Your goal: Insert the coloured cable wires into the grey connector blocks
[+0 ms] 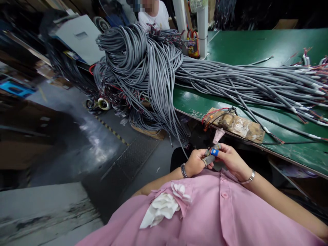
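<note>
Below the near edge of the table (256, 44), close against my chest, I am holding both hands together around a few thin wire ends (210, 149). My left hand (196, 163) is curling shut, thumb and forefinger pinching the ends from its side. My right hand (232, 160) is closing on them from the other side, fingertips meeting the left's. I am wearing cots on the fingertips, grey (208, 159) on the left and blue (214, 152) on the right, probably so the slick insulation is not slipping in the pinch. I am keeping the ends this near and this low, I think, because they are fine and need to sit squarely in my view.

One grey cable (182, 145) is hanging off the table's left end down toward my hands; whether it is the one whose ends I am gripping, I cannot tell for sure. The bundle (143, 65) is lying along the table and spilling over its left end in heavy loops, so the weight seems to be resting there rather than on my fingers. A worn block (238, 125) is sitting at the table's near edge, just above my hands. Beyond the table's far left corner another person (153, 15) is sitting.
</note>
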The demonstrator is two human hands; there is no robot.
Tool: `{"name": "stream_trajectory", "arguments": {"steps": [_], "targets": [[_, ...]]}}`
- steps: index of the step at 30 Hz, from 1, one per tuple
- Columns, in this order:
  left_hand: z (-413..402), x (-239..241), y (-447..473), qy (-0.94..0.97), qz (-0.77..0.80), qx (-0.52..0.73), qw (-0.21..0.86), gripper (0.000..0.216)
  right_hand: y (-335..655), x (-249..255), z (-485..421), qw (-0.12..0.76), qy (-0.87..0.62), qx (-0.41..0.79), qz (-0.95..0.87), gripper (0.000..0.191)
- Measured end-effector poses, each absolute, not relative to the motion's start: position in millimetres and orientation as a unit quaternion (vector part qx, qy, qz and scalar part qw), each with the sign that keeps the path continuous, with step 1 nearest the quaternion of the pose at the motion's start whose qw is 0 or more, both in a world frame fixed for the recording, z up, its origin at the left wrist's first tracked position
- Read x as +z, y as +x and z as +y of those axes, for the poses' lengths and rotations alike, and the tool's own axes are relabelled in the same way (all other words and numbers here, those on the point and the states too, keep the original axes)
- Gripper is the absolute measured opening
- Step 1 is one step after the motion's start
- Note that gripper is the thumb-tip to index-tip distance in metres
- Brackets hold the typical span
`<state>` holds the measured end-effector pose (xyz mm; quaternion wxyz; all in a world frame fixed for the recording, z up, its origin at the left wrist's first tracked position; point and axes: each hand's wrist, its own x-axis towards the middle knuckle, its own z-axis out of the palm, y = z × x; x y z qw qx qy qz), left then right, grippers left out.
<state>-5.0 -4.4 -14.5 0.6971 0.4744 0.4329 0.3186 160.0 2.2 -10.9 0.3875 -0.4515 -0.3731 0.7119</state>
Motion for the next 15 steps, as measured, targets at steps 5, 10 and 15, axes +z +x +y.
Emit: {"name": "stream_trajectory", "arguments": {"steps": [5, 10, 15], "targets": [[-6.9, -17.8, -1.2, 0.4, 0.449, 0.386, 0.7, 0.042, 157.9, -14.3, 4.8, 0.405, -0.488, 0.66, -0.404, 0.027], [-7.3, -21.3, 2.8, 0.34, 0.459, 0.427, 0.701, 0.041, 155.8, -17.6, 4.8, 0.411, -0.488, 0.659, -0.398, 0.025], [-7.0, -22.4, 0.5, 0.328, 0.445, 0.457, 0.696, 0.035, 158.4, -17.7, 2.2, 0.431, -0.467, 0.673, -0.378, 0.021]]}}
